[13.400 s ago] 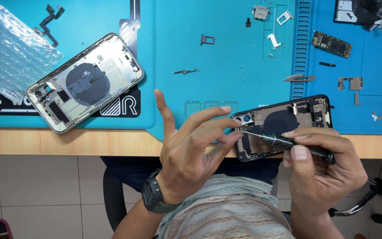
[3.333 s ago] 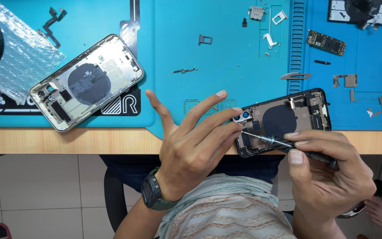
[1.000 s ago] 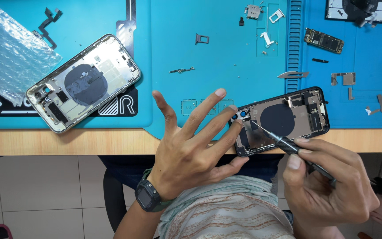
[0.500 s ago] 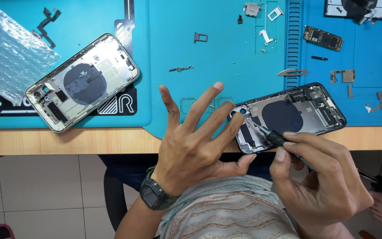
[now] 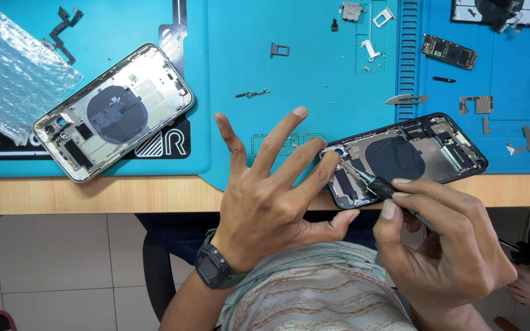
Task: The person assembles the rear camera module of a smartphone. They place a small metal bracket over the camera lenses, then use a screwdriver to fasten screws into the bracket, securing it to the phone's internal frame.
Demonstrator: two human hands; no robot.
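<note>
A: Your left hand is spread wide, one fingertip pinning the camera corner of the dark phone at the mat's front edge. Your right hand is closed around the screwdriver, tip inside the frame.

B: How do I do this well?

A: Hold the driver upright on the screw, press lightly, turn slowly. Keep that fingertip down so the phone can't slide.

B: Any packaging?

A: A clear bubble bag lies at the far left corner, beside the silver phone. Under it sits a black panel with white letters.
</note>
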